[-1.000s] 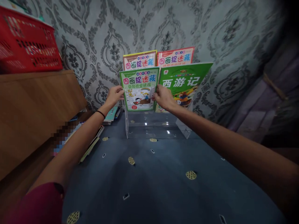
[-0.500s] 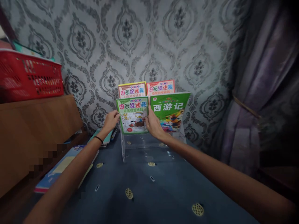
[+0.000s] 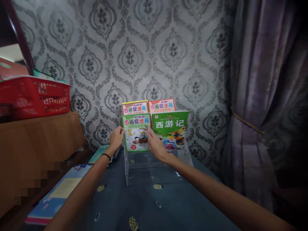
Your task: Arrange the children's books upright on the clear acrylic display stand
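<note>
A green-bordered picture book [image 3: 137,141] stands upright in the lower left of a clear acrylic display stand [image 3: 154,163]. My left hand [image 3: 116,137] is closed on its left edge, with a dark band on that wrist. My right hand [image 3: 156,145] is closed at its right edge, fingertips lying over the front cover. Beside it in the stand leans a larger green storybook [image 3: 171,131], partly covered by my right hand. On the tier behind are a yellow-edged picture book [image 3: 135,107] and a red-edged picture book [image 3: 161,106], their lower parts hidden.
At the left, a red plastic basket [image 3: 51,96] sits on a brown wooden board [image 3: 48,134]. A blue book [image 3: 57,195] and a teal book [image 3: 99,153] lie by my left arm. A patterned dark blue cloth [image 3: 134,202] lies beneath; a tied curtain [image 3: 255,96] hangs at the right.
The view has tilted up, so everything sits lower in the picture. Both hands stay at the edges of the green-bordered picture book, which keeps about the same place in the stand.
</note>
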Tool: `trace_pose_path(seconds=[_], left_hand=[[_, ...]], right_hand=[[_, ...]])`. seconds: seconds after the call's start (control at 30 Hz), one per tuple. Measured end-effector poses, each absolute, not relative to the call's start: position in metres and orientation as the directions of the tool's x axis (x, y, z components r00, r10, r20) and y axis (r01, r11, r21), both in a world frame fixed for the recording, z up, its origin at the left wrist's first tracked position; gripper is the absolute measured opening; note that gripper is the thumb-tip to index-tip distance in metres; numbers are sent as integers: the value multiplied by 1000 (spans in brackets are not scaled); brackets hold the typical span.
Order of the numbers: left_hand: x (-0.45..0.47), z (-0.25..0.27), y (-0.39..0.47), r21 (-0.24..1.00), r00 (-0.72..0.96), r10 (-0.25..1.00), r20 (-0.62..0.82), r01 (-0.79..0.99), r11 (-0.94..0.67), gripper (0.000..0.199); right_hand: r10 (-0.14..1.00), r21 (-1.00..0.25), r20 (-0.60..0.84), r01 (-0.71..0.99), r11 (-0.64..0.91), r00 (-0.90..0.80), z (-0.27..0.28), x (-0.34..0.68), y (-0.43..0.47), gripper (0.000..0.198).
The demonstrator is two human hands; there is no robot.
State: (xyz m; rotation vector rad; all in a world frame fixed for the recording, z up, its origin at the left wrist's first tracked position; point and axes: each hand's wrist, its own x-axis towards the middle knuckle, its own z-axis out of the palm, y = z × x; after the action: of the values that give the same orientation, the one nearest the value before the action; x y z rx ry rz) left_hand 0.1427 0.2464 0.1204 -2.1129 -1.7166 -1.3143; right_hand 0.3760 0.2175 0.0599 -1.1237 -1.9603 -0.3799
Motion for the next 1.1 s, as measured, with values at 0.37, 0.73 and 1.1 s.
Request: trace_pose_path(seconds=[0.37,0.73,1.1], left_hand=[[153,120,244,419,-59,751,657,857,-299,5],[152,117,250,401,-38,751,659,862,-309,6],[145,109,251,454,-51,761,646,827,-330,10]], right_hand=[[645,-99,704,858,504,-298,58,370,214,47],[634,-49,691,852,521,-348,50,371,210,41],[549,-41,742,791,611,-385,35,375,221,39]])
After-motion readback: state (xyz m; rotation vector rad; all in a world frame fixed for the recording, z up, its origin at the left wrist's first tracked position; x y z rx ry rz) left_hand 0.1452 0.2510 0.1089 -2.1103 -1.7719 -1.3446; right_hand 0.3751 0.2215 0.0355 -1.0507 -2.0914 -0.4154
